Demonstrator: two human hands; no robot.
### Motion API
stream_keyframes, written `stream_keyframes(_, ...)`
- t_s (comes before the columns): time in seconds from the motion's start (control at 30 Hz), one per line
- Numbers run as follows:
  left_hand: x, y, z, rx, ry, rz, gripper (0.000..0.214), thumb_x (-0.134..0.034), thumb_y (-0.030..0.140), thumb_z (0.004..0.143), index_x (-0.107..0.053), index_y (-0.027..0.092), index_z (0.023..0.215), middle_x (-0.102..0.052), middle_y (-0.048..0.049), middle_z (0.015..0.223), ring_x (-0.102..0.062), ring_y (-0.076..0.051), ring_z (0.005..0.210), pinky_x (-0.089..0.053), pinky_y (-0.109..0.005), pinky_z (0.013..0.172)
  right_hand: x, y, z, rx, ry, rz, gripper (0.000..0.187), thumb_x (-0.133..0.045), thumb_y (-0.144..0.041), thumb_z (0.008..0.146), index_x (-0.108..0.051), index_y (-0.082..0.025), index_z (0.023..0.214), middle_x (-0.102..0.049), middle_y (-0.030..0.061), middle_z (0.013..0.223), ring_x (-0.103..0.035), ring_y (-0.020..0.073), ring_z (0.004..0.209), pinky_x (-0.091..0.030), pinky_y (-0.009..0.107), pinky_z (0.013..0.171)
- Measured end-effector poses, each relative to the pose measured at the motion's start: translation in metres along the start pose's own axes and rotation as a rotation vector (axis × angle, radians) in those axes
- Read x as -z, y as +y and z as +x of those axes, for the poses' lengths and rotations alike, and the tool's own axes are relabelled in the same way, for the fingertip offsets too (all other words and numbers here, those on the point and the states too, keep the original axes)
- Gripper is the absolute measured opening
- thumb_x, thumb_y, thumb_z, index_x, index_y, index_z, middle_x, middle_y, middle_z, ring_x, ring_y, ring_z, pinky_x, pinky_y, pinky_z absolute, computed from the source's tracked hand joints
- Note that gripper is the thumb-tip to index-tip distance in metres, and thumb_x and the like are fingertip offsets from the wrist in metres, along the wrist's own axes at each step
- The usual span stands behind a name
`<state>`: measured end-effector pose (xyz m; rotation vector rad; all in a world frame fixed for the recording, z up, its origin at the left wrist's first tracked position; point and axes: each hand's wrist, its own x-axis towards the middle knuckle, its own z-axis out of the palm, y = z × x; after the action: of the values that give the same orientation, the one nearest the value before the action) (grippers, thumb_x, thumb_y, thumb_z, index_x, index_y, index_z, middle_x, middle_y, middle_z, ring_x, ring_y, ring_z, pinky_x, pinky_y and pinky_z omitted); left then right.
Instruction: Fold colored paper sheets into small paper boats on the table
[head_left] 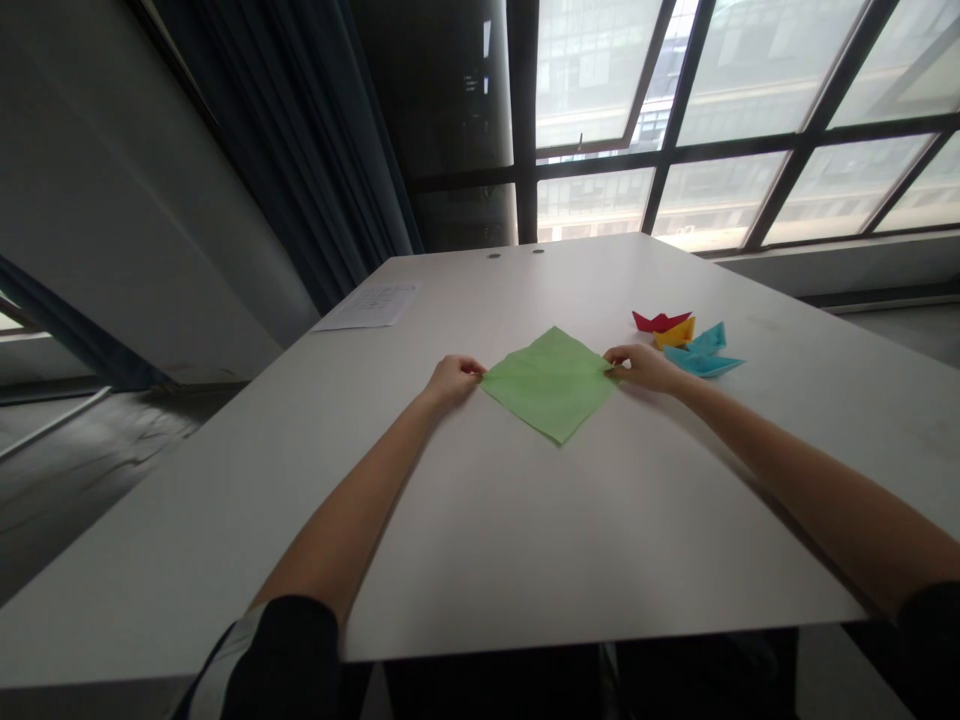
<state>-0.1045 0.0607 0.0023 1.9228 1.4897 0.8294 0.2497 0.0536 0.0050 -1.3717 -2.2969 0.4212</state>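
A light green sheet of paper (555,385) lies turned like a diamond in the middle of the table, one corner pointing toward me. A faint crease runs across it from side to side. My left hand (454,380) pinches its left corner between thumb and fingers. At the opposite corner, my right hand (637,368) grips the paper the same way. Just beyond my right hand sit folded paper boats: a red one (661,322), a yellow one (675,333) and light blue folded paper (703,360).
The white table (495,560) stretches away toward large windows (600,90). On its far left lies a printed white sheet (371,306). Two small round discs (493,256) show near the back edge. A dark blue curtain (300,130) hangs behind the left side.
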Motion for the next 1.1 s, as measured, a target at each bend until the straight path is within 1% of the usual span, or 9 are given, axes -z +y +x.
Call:
stream_keyframes(0.17,0.004,0.004,-0.005,-0.096,0.047,0.202,0.018,-0.056,0.021,0.065,-0.071,0.017,0.075,-0.068,-0.0049,0.078,-0.059,-0.018,0.077,-0.042,-0.027,0.075,0.000,-0.004,-0.001,0.092,0.065,-0.102,0.017,-0.050,-0.017,0.070,-0.065,-0.018,0.078,-0.065,0.0053,0.080,-0.057,0.0177,0.074,-0.042,0.029,0.070)
stream_keyframes(0.33,0.006,-0.001,-0.004,-0.217,0.004,0.412,0.026,-0.050,0.013,0.068,-0.071,0.022,0.080,-0.068,-0.0027,0.085,-0.055,-0.019,0.089,-0.038,-0.031,0.088,-0.001,0.001,-0.002,0.183,0.009,-0.186,0.034,-0.044,-0.006,0.066,-0.068,-0.020,0.085,-0.065,0.0060,0.090,-0.057,0.0203,0.086,-0.042,0.033,0.079)
stream_keyframes(0.47,0.006,-0.001,-0.005,-0.230,-0.013,0.504,0.031,-0.046,0.009,0.065,-0.072,0.022,0.077,-0.068,-0.0030,0.086,-0.052,-0.020,0.093,-0.037,-0.032,0.088,-0.003,0.005,-0.001,0.215,-0.031,-0.214,0.045,-0.038,0.000,0.063,-0.069,-0.022,0.087,-0.064,0.0053,0.100,-0.055,0.0205,0.094,-0.040,0.035,0.087)
stream_keyframes(0.57,0.003,0.011,-0.008,-0.216,0.004,0.594,0.028,-0.046,0.013,0.070,-0.071,0.021,0.078,-0.068,-0.0050,0.085,-0.051,-0.023,0.094,-0.036,-0.035,0.088,-0.003,-0.005,0.002,0.229,-0.001,-0.238,0.044,-0.037,0.000,0.066,-0.069,-0.021,0.088,-0.064,0.0060,0.100,-0.055,0.0210,0.094,-0.040,0.036,0.087)
stream_keyframes(0.67,-0.010,0.034,-0.015,-0.243,-0.013,0.626,0.029,-0.043,0.017,0.076,-0.069,0.018,0.089,-0.066,-0.0087,0.091,-0.052,-0.025,0.095,-0.037,-0.037,0.087,-0.007,-0.029,0.002,0.246,0.023,-0.221,0.036,-0.038,-0.010,0.076,-0.067,-0.019,0.097,-0.065,0.0079,0.099,-0.056,0.0223,0.095,-0.041,0.038,0.088)
stream_keyframes(0.73,-0.024,0.050,-0.023,-0.275,-0.054,0.619,0.031,-0.041,0.021,0.080,-0.066,0.016,0.097,-0.064,-0.0112,0.100,-0.051,-0.025,0.100,-0.036,-0.038,0.090,-0.014,-0.048,-0.001,0.245,0.005,-0.191,0.035,-0.038,-0.024,0.085,-0.062,-0.018,0.109,-0.063,0.0101,0.108,-0.054,0.0238,0.101,-0.040,0.040,0.091)
stream_keyframes(0.83,-0.050,0.066,-0.036,-0.272,-0.116,0.646,0.042,-0.036,0.033,0.086,-0.054,0.011,0.117,-0.053,-0.0155,0.124,-0.044,-0.026,0.115,-0.032,-0.039,0.097,-0.029,-0.070,-0.008,0.229,-0.094,-0.172,0.050,-0.033,-0.044,0.088,-0.045,-0.018,0.130,-0.049,0.0120,0.131,-0.044,0.0257,0.119,-0.034,0.042,0.098)
stream_keyframes(0.97,-0.073,0.071,-0.049,-0.147,-0.240,0.672,0.055,-0.029,0.041,0.088,-0.033,0.012,0.135,-0.027,-0.0161,0.144,-0.023,-0.029,0.132,-0.022,-0.047,0.104,-0.046,-0.076,-0.017,0.209,-0.232,-0.207,0.065,-0.025,-0.056,0.087,-0.027,-0.019,0.140,-0.030,0.0118,0.144,-0.025,0.0290,0.132,-0.020,0.051,0.106)
stream_keyframes(1.1,-0.076,0.069,-0.053,-0.093,-0.261,0.666,0.060,-0.024,0.045,0.088,-0.024,0.012,0.139,-0.017,-0.0139,0.147,-0.013,-0.030,0.135,-0.015,-0.053,0.105,-0.050,-0.073,-0.019,0.161,-0.283,-0.224,0.069,-0.022,-0.062,0.084,-0.019,-0.024,0.142,-0.020,0.0086,0.147,-0.016,0.0305,0.135,-0.014,0.054,0.106)
